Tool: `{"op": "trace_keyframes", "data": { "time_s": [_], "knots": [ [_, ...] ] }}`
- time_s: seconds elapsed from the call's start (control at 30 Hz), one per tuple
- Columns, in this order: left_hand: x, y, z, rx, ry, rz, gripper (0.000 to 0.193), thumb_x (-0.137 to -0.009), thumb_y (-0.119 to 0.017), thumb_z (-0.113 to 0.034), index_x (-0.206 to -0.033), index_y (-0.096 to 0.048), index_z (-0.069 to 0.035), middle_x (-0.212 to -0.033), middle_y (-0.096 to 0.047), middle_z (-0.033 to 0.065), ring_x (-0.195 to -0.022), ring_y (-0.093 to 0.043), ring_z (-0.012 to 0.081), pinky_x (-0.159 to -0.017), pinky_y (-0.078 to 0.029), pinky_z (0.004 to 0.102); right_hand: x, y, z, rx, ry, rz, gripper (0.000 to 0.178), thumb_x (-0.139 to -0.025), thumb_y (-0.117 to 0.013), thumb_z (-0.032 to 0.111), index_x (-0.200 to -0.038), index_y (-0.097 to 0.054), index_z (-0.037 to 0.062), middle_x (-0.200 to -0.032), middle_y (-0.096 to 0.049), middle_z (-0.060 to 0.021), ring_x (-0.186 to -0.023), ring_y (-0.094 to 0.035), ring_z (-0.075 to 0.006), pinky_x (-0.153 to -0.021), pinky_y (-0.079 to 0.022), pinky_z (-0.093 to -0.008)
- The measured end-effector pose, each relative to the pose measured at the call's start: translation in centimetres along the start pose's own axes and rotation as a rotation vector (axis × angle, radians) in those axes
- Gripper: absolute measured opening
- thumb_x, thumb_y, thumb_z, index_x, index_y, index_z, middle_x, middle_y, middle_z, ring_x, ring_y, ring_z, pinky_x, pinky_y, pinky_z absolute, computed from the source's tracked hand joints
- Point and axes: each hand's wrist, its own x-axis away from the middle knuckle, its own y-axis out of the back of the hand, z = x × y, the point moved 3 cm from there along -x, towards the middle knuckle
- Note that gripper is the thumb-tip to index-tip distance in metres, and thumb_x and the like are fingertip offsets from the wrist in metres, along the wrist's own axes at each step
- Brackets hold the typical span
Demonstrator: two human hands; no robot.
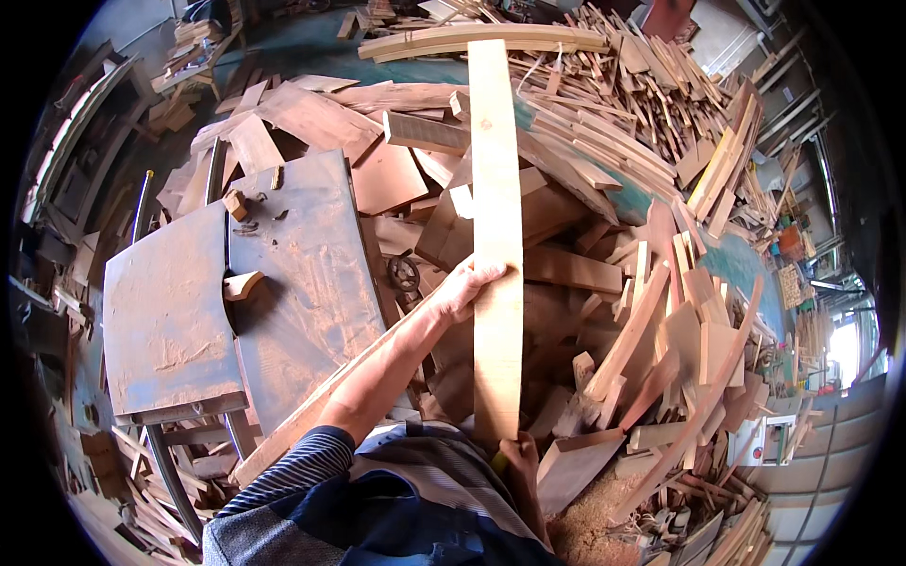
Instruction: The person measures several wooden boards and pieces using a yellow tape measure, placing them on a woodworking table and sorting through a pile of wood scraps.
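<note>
A long pale wooden board (496, 189) stretches away from my body in the middle of the view. My left hand (469, 288) is closed around its left edge, about midway along, with the thumb lying on the upper face. At the near end, close to my waist, my right hand (519, 459) is closed at the board's corner. A small yellow-green patch shows beside those fingers; what it belongs to is hidden. Left of the board is a dusty metal machine table (302, 283) bearing a small curved wood offcut (243, 285) and a wood block (235, 204).
Loose planks and offcuts (566, 269) lie heaped beneath and right of the board. A large stack of wood strips (661, 104) fills the far right. Another dusty metal plate (170, 311) stands at left on rails. Sawdust (595, 514) is piled at lower right.
</note>
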Motion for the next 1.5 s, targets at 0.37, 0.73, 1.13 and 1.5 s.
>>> {"op": "trace_keyframes", "data": {
  "time_s": [0.37,0.73,1.13,1.5],
  "knots": [
    [3.3,-1.6,-4.4,-0.215,-0.109,-0.004,0.05,-0.085,-0.084,-0.013,-0.129,-0.064,-0.004,-0.116,-0.073,0.007,-0.101,-0.07,0.0165,-0.093,-0.058,0.0369,-3.3,7.8,-4.0,-0.701,0.107,-0.042,0.032,-0.103,-0.055,0.035,-0.125,-0.059,0.0132,-0.118,-0.066,-0.0148,-0.1,-0.067,-0.0279,-0.083,-0.054,-0.0463],
    [1.3,-2.7,-1.2,-0.015,0.133,0.128,0.089,-0.1,-0.025,-0.08,-0.147,-0.054,-0.009,-0.13,-0.066,0.0116,-0.11,-0.07,0.0321,-0.093,-0.059,0.0466,-7.0,-0.6,18.0,-0.767,0.114,0.404,0.055,-0.106,-0.056,0.041,-0.145,-0.055,0.0018,-0.123,-0.068,-0.0162,-0.105,-0.068,-0.028,-0.086,-0.06,-0.0499],
    [1.3,-6.0,-0.4,-0.035,0.21,0.171,0.084,-0.1,-0.03,-0.08,-0.147,-0.055,-0.015,-0.142,-0.062,0.0092,-0.133,-0.06,0.0236,-0.112,-0.05,0.0418,-7.4,-9.6,30.1,0.761,1.246,0.13,0.038,-0.084,-0.085,0.013,-0.113,-0.064,0.0003,-0.109,-0.059,-0.0131,-0.098,-0.066,-0.0293,-0.087,-0.055,-0.0395],
    [0.5,-7.1,1.6,-0.153,0.194,0.201,0.09,-0.098,-0.031,-0.081,-0.151,-0.048,-0.011,-0.138,-0.063,0.0131,-0.12,-0.067,0.0254,-0.106,-0.054,0.0417,-9.7,-5.2,31.7,0.999,1.144,0.068,0.034,-0.084,-0.082,0.014,-0.111,-0.067,-0.0005,-0.103,-0.063,-0.0148,-0.09,-0.068,-0.0299,-0.08,-0.058,-0.0408]
  ]
}}
